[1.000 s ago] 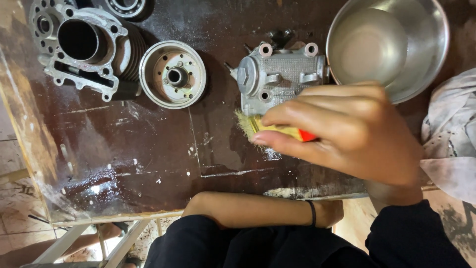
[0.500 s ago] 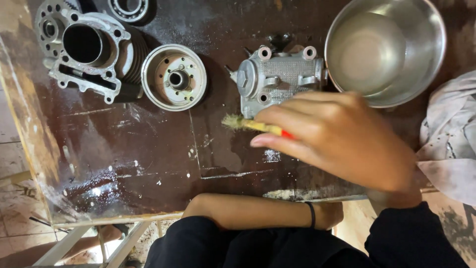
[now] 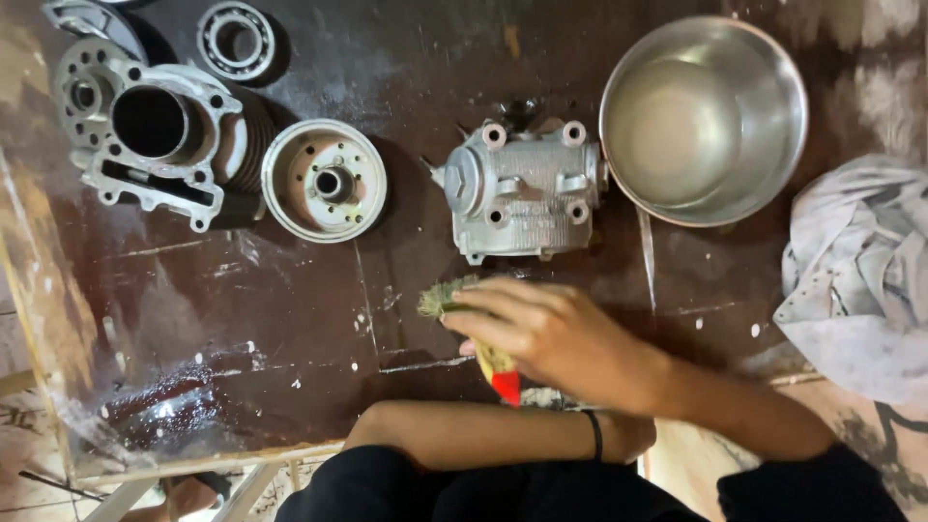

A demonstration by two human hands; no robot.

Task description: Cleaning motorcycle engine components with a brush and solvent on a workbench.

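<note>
Brush [image 3: 454, 314] with worn yellowish bristles and a red handle end is in the right hand [image 3: 556, 338], fingers curled down over it in a closed grip. Bristles stick out past the fingertips toward the left, and the red tip pokes out under the palm, toward the body. Looks like the bristles are down on the dark wet table [image 3: 242, 338], though I can't say for sure they touch.

Just beyond the fingers sits a grey cast metal engine part [image 3: 522, 188] with bolt holes at its corners, close to the brush but not touching it. Further out and to the right of the hand is a steel bowl [image 3: 706, 116]. A crumpled white rag [image 3: 860, 280] lies off to the right.

Left of the hand, well apart, there's a round hub-like disc [image 3: 324, 179], a finned cylinder block [image 3: 159, 140] and a bearing ring [image 3: 235, 39].

Left forearm [image 3: 474, 435] lies across the near edge of the table, with a black wristband; its hand is tucked under the right arm, so can't tell how it's held.
</note>
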